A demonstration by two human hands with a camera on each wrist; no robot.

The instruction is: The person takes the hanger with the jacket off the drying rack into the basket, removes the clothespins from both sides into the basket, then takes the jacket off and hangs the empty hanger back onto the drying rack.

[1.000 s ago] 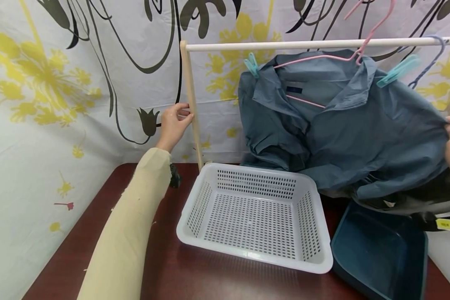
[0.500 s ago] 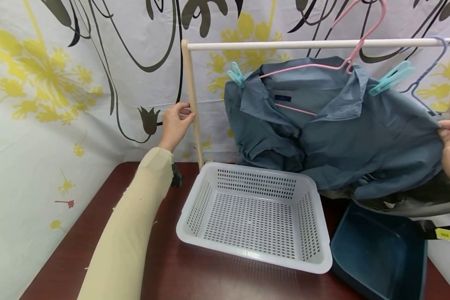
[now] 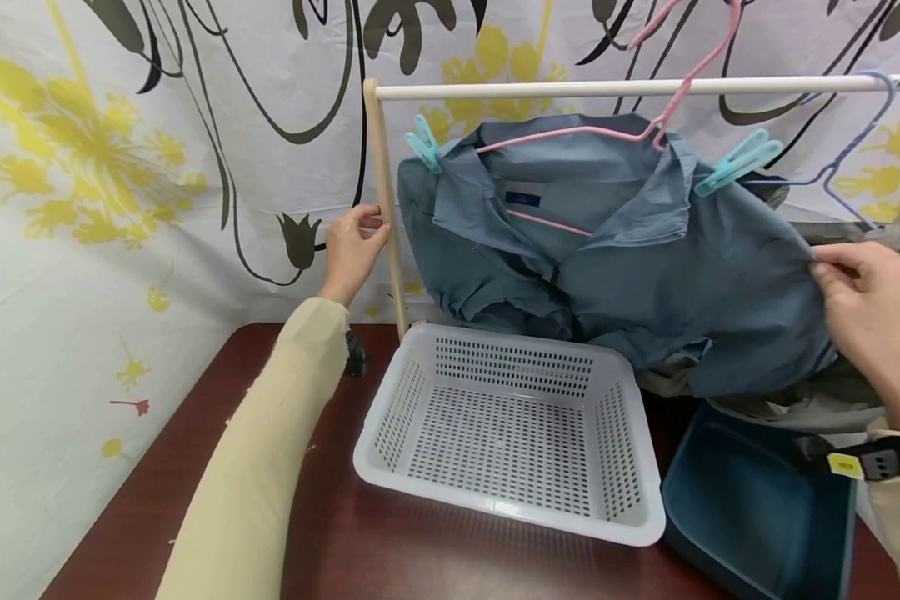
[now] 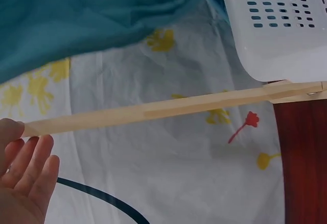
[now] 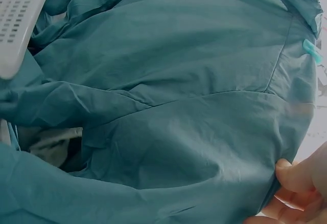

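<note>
A blue-grey collared shirt (image 3: pixel 630 292) hangs on a pink hanger (image 3: pixel 692 79) from the white rod (image 3: pixel 525 91) of a clothes rack. Turquoise clothespins sit at its two shoulders, one left clothespin (image 3: pixel 424 147) and one right clothespin (image 3: pixel 738 163). My right hand (image 3: pixel 881 312) pinches the sleeve's upper edge between thumb and fingers, stretching the cloth sideways; the right wrist view shows the thumb (image 5: pixel 294 175) on the fabric. With my left hand (image 3: pixel 354 254) I grip the rack's wooden post (image 4: pixel 148 112) at about mid-height, its lower fingers loosely spread.
A white perforated basket (image 3: pixel 502 508) stands on the dark red table (image 3: pixel 390 550) below the shirt. To its right is a dark blue bin (image 3: pixel 757 508). A blue hanger (image 3: pixel 840 162) with darker garments hangs farther right. A patterned curtain (image 3: pixel 217 167) backs everything.
My right hand has moved left with the sleeve, and the shirt, hanger and clothespins have slid left along the rod toward the post. The left hand stays on the post.
</note>
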